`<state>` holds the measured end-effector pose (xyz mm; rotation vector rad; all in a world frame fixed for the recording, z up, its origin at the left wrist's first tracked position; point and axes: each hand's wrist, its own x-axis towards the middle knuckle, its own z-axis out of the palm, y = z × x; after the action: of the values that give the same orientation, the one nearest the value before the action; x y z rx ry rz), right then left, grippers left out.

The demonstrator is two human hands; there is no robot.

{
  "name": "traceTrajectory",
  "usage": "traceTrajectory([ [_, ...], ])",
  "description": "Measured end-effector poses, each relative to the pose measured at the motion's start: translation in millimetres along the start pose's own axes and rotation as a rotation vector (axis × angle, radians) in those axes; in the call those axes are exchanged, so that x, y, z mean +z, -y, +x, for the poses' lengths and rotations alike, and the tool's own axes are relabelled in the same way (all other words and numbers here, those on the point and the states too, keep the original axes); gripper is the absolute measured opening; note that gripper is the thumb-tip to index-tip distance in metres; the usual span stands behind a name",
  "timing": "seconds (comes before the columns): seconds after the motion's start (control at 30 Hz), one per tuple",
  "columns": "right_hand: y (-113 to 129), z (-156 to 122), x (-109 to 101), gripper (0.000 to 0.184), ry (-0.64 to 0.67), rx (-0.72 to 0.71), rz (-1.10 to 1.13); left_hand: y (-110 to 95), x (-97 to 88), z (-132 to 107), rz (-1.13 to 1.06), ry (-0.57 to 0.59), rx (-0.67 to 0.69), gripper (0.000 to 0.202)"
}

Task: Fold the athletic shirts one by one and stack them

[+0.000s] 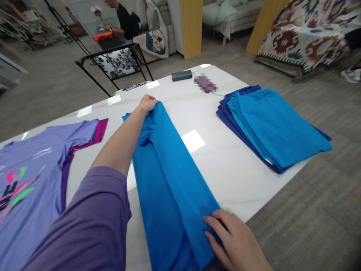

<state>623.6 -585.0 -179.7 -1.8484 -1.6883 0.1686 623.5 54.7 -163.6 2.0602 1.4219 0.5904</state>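
Gripping far end of shirt [166, 169] with left hand [147, 104], pinching near hem with right hand [235, 241]. Looks mid-fold, narrowed lengthwise. Needs ends brought together squarely next.

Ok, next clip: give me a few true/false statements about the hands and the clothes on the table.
1. The left hand grips the far end of the blue garment. True.
2. The right hand rests on the purple shirt. False: it is on the blue garment's near edge.
3. A stack of folded blue clothes lies on the right of the table. True.
4. The purple shirt is folded. False: it lies spread flat.
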Motion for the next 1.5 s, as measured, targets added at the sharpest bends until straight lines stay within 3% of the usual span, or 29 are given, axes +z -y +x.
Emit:
traceTrajectory([
  [0.13,2,-2,-2,0.027,0.031,-0.014,-0.001,21,-13.0,-29,0.152,-0.029,0.328,0.051],
  [0.23,3,-3,-2,0.034,-0.001,-0.06,-0.024,38,-18.7,-66,0.288,0.108,0.556,0.063],
  [0.33,1,0,1,0.06,0.013,-0.159,-0.059,48,-15.8,-92,0.399,0.278,0.53,0.076],
  [0.43,-3,5,2,0.084,0.133,-0.239,-0.134,47,-14.1,-98,0.434,0.342,0.497,0.081],
  [0.53,-5,10,4,0.095,0.228,-0.24,-0.196,45,-23.6,-106,0.404,0.231,0.511,0.08],
  [0.63,-3,8,4,0.101,0.267,-0.248,-0.197,55,-41.4,-134,0.388,0.101,0.51,0.083],
  [0.8,5,-3,1,0.114,0.328,-0.298,-0.166,86,-72.0,-179,0.504,0.337,0.573,0.09],
  [0.87,5,-7,-4,0.124,0.353,-0.329,-0.163,87,-86.1,-187,0.517,0.327,0.539,0.091],
  [0.93,1,-11,-12,0.131,0.371,-0.34,-0.182,79,-102.2,-204,0.485,0.232,0.497,0.089],
  [1.0,-7,-15,-20,0.129,0.368,-0.33,-0.213,68,-118.6,-247,0.416,0.167,0.504,0.087],
  [1.03,-12,-18,-23,0.125,0.359,-0.325,-0.228,63,-125.8,-280,0.376,0.175,0.533,0.085],
  [1.13,-30,-25,-27,0.114,0.334,-0.344,-0.244,61,-137.9,-420,0.285,0.313,0.664,0.083],
  [1.23,-43,-31,-24,0.105,0.317,-0.385,-0.257,77,-129.6,-565,0.311,0.403,0.728,0.103],
  [1.3,-49,-34,-23,0.096,0.29,-0.414,-0.268,91,-115.8,-629,0.359,0.379,0.738,0.106],
  [1.37,-51,-36,-23,0.086,0.257,-0.434,-0.28,102,-102.4,-660,0.406,0.302,0.734,0.089],
  [1.5,-52,-42,-26,0.066,0.21,-0.451,-0.29,110,-91.4,-666,0.458,0.195,0.708,0.071],
])
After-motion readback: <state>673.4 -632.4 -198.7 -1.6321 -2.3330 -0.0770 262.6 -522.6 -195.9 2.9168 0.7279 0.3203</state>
